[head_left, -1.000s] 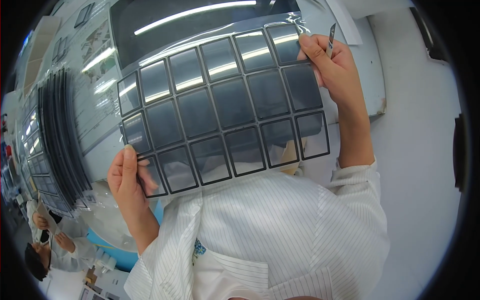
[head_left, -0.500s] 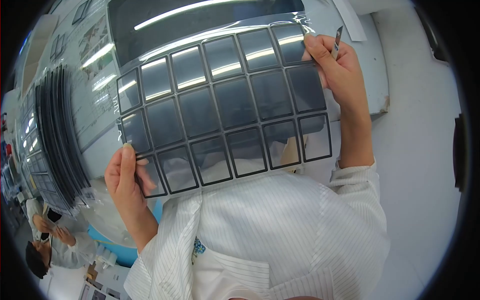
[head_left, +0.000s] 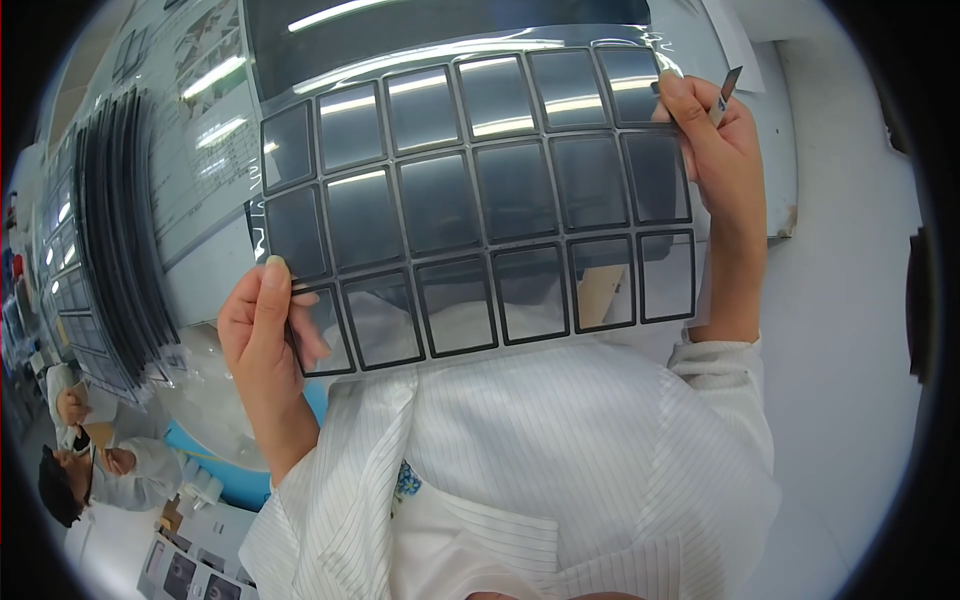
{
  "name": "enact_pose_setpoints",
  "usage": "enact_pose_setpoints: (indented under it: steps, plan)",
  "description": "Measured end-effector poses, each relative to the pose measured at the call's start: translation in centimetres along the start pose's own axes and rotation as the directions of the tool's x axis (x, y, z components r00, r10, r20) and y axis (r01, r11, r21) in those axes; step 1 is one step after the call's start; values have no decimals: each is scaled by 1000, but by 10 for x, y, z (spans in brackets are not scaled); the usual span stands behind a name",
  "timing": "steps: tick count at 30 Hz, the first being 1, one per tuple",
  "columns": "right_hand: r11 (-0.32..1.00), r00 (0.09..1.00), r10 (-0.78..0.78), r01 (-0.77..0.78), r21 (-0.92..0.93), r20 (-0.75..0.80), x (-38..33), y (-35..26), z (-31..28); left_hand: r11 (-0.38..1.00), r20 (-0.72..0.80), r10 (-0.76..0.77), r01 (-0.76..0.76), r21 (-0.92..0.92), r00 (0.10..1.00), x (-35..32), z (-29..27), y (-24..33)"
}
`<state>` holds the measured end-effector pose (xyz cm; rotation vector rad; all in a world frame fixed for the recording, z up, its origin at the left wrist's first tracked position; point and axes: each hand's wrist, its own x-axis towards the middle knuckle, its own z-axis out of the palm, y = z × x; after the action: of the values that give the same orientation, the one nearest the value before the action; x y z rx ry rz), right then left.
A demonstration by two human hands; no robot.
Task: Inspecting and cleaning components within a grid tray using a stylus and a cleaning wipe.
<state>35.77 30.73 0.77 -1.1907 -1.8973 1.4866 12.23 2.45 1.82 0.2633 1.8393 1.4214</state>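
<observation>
A clear plastic sheet [head_left: 437, 195] with rows of rounded, black-framed rectangles is stretched between my two hands, raised in front of my body and slightly tilted. My left hand [head_left: 258, 325] pinches its lower left corner, thumb on top and fingers showing through the film beneath. At the upper right corner my right hand [head_left: 718, 150] grips the sheet between thumb and fingers. A small knife blade [head_left: 729, 90] also sticks up from that right hand, its lower part hidden by the fingers. Strips of ceiling light reflect across the upper row of frames.
Behind the sheet a large dark panel [head_left: 460, 22] lies on the light worktable [head_left: 190, 270]. A thick stack of similar black-framed sheets [head_left: 105, 240] stands at the left. A co-worker [head_left: 110, 465] holds something at the lower left. White paper [head_left: 735, 40] lies at the upper right.
The sheet and both hands have shifted a little to the right in view, and the sheet is more level. Both hands keep their hold. The co-worker's hands have moved apart.
</observation>
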Motion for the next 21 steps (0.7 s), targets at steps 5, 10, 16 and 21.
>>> enact_pose_setpoints:
  steps: [5, 10, 16, 21]
  plan:
    - [999, 1000, -2, 3, -40, 11, 0, 0, -2, 1000, 7, -19, 19, 7, 1000, -1, 2, 0]
    - [1000, 1000, 1, -1, -14, 17, -2, 1, -3, 999, 18, -38, 38, -10, 999, -1, 2, -1]
    - [1000, 1000, 18, -18, 1, 17, -4, -3, -4, 999, 39, -45, 46, -10, 998, -2, 3, -1]
    - [999, 999, 34, -35, -23, -33, -6, -5, -3, 999, 41, -34, 34, -8, 999, -3, 3, -1]
